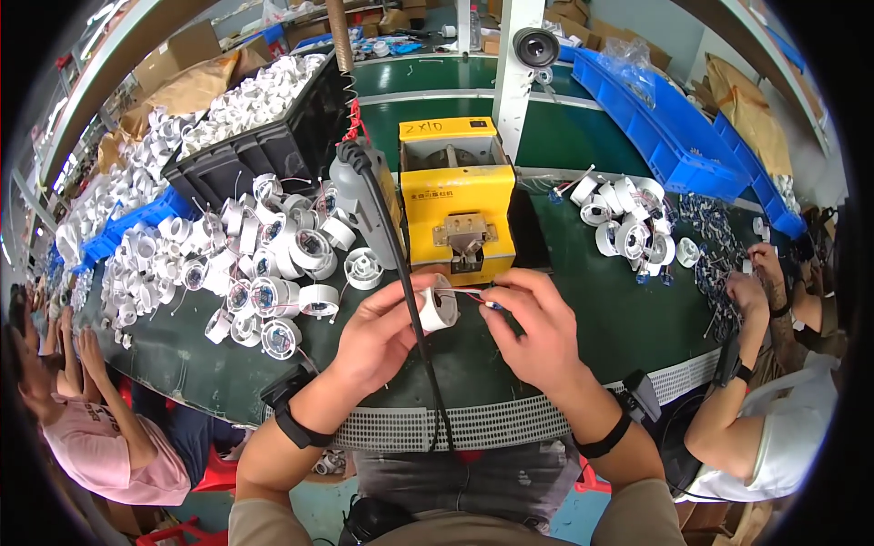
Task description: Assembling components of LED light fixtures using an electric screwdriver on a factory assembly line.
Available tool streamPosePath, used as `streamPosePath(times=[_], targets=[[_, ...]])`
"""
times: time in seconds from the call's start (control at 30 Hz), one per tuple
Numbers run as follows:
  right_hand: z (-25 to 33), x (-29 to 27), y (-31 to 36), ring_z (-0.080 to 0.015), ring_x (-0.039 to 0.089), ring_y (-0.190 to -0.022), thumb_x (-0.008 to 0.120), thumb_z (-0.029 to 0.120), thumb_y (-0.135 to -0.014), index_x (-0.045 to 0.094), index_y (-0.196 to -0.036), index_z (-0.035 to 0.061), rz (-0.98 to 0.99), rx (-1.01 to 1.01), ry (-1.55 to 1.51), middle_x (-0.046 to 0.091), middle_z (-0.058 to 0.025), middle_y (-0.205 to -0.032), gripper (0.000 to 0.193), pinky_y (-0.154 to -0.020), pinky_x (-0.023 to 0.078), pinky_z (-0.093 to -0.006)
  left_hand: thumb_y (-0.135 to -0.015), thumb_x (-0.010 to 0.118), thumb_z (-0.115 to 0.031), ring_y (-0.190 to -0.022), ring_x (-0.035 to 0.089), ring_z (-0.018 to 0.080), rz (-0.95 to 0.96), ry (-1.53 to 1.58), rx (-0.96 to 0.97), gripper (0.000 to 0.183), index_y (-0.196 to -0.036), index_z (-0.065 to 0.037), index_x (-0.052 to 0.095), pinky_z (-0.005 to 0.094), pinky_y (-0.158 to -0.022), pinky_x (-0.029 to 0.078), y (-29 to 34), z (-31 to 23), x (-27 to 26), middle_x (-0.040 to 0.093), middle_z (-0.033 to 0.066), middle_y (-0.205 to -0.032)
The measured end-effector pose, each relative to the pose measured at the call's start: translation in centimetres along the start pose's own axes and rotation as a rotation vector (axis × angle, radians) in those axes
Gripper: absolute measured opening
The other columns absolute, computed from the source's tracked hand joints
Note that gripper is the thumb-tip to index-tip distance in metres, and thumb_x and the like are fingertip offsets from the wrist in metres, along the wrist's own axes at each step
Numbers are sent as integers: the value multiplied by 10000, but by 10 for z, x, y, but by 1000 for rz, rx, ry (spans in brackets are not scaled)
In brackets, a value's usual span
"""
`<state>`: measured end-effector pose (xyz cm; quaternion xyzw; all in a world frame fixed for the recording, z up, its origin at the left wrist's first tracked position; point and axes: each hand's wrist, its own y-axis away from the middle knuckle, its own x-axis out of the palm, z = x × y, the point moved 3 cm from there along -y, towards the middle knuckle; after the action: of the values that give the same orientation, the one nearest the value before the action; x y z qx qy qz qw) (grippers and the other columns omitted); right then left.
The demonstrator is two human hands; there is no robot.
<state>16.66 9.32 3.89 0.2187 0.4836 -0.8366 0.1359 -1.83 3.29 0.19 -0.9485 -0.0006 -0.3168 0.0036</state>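
My left hand [375, 335] grips a white round plastic housing [441, 309] with its open end tilted to the right. Thin red and white wires [469, 291] run out of that housing to my right hand [539, 329], whose thumb and forefinger pinch their far end beside a small dark-blue part [492, 306]. Just beyond both hands stands a yellow machine [457, 196] with a metal fixture [467, 235] low on its front. A grey hanging tool [369, 205] is left of the machine, and a black cable [421, 341] passes in front of my left fingers.
White housings with wired boards [264, 264] are heaped to the left, before a black crate [273, 132] of white parts. A smaller group of housings [633, 223] lies right. Beyond are blue trays [665, 127] and a pile of small boards [719, 264]. Co-workers sit on both sides.
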Motion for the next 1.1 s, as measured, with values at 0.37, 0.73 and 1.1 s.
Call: streamPosePath(times=[0.37, 0.73, 1.1], targets=[[1, 22, 15, -108, 623, -639, 655, -24, -844, 635, -976, -27, 179, 737, -942, 642, -67, -803, 134, -543, 511, -224, -861, 544, -50, -1269, 440, 259, 322, -4, -31, 592, -1420, -22, 348, 412, -1065, 349, 4, 2, 20, 413, 145, -1401], [5, 25, 18, -121, 558, -821, 745, -52, -722, 610, -912, 4, -39, 280, -426, 512, -31, -905, 240, -763, 471, -251, -926, 455, -14, -1313, 356, 198, 310, 98, -22, 617, -1478, -57, 181, 328, -1085, 271, 9, 13, 30, 301, 98, -1470], [-12, 28, 17, -156, 611, -859, 656, -13, -831, 584, -1074, -4, 165, 443, -496, 597, -97, -1032, 254, -725, 512, -292, -950, 550, -116, -1088, 544, 144, 151, -343, -128, 502, -1402, -30, 350, 300, -861, 523, 1, 10, 17, 524, 73, -1249]])
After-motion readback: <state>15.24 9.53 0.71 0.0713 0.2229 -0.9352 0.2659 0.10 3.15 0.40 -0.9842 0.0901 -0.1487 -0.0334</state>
